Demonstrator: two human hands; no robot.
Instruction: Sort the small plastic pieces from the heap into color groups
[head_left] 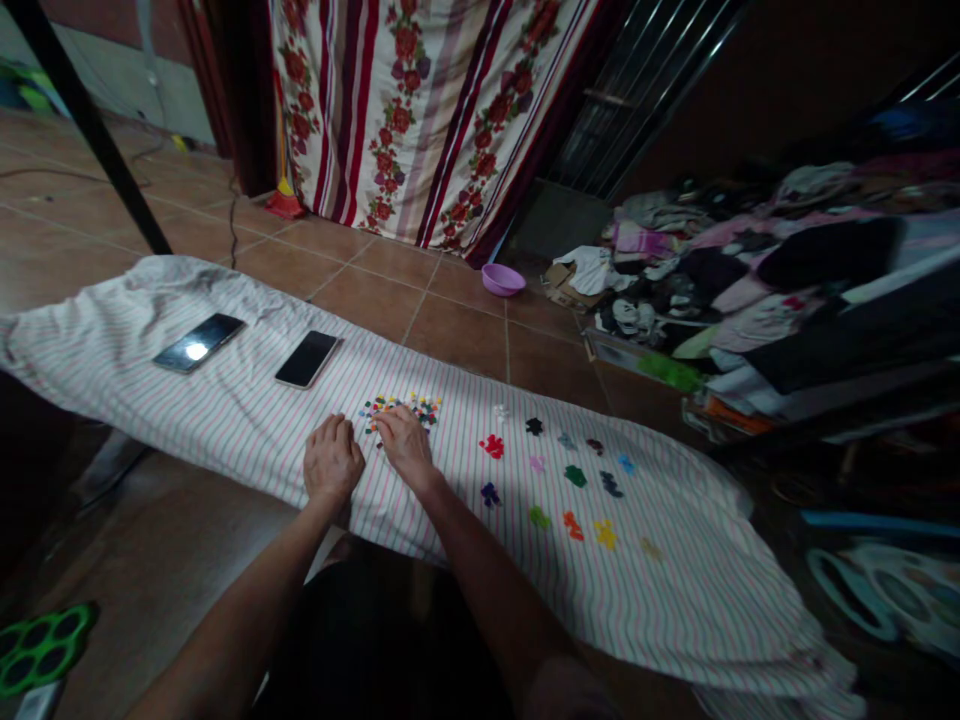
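A heap of small mixed-colour pieces [426,408] lies on a striped cloth [457,540]. My right hand [405,440] reaches over it, fingertips drawn together among the pieces; what they pinch, if anything, is too small to make out. Just left of the heap, my left hand [332,460] rests on the cloth with its fingers extended. To the right are several single-colour clusters, among them red pieces [492,446], black pieces [534,427], dark green pieces [575,476], navy pieces [490,494], orange pieces [573,526] and yellow pieces [604,534].
Two phones, a left phone [199,343] and a right phone [308,359], lie on the cloth at left. Beyond stand a purple basin [503,280] and a floral curtain [405,120]. Clothes [720,270] are piled at right. A green-framed object [45,645] is at lower left.
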